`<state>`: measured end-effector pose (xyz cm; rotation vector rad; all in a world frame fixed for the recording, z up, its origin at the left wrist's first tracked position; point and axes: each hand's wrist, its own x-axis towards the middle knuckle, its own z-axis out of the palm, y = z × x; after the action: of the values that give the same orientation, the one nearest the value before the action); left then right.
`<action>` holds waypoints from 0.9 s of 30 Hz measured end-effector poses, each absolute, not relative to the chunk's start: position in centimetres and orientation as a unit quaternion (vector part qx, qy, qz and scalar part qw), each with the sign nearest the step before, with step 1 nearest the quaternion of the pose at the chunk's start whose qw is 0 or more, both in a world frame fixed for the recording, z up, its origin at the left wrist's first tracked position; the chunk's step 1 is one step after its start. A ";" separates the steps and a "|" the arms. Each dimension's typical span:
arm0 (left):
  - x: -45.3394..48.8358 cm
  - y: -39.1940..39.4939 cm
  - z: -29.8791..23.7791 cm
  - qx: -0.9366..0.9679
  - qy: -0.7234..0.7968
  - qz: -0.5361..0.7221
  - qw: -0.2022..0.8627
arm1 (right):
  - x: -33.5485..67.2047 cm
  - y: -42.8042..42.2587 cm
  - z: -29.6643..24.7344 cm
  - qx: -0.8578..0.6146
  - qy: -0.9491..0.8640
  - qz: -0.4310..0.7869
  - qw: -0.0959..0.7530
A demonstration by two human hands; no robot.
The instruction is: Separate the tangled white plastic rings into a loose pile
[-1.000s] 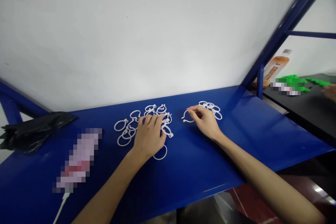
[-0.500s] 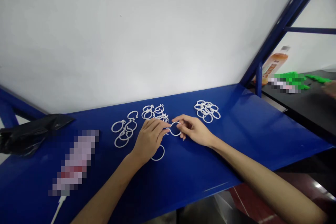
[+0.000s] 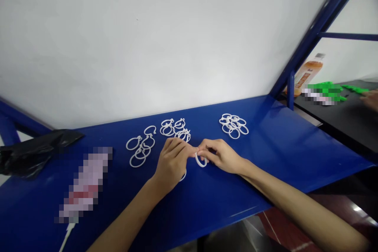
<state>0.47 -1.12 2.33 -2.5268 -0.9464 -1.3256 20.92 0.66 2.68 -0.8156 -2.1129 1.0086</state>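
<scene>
Left hand (image 3: pixel 174 159), right hand (image 3: pixel 223 156) pinching white plastic ring (image 3: pixel 202 165) between blue metal table (image 3: pixel 271 141) front/back edges; orange bottle (image 3: pixel 312 71) label illegible.

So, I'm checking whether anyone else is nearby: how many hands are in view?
3: the left hand and right hand, meeting at a white ring, and another person's hand, blurred, at the far right edge. Any beyond the frame can't be seen.

A blue table (image 3: pixel 271 149) adjoins a pale wall (image 3: pixel 177 43).
</scene>
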 end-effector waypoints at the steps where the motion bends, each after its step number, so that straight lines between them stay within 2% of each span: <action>1: 0.5 -1.2 2.5 -0.839 -0.311 -0.441 0.066 | 20.8 0.7 2.7 -0.308 -0.810 0.371 0.335; 6: 0.3 -1.0 2.5 -0.838 -0.365 -0.396 0.086 | 21.4 2.1 2.7 -0.349 -0.818 0.243 0.386; 11: -0.3 -0.4 1.8 -0.849 -0.429 -0.301 0.071 | 24.9 4.9 2.9 -0.478 -0.776 0.049 0.409; 18: -0.4 -0.5 0.8 -0.854 -0.469 -0.221 0.040 | 29.1 6.7 2.7 -0.661 -0.684 -0.031 0.306; 24: -0.6 -0.1 0.4 -0.854 -0.471 -0.217 0.041 | 28.9 6.6 2.2 -0.714 -0.659 -0.066 0.229; 27: -0.7 0.1 0.5 -0.852 -0.472 -0.225 0.037 | 28.7 6.4 2.3 -0.726 -0.643 -0.077 0.233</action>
<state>-0.68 0.06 0.51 -2.6137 -1.4484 -0.6907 28.65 6.40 2.31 -1.9936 -1.7653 -0.2123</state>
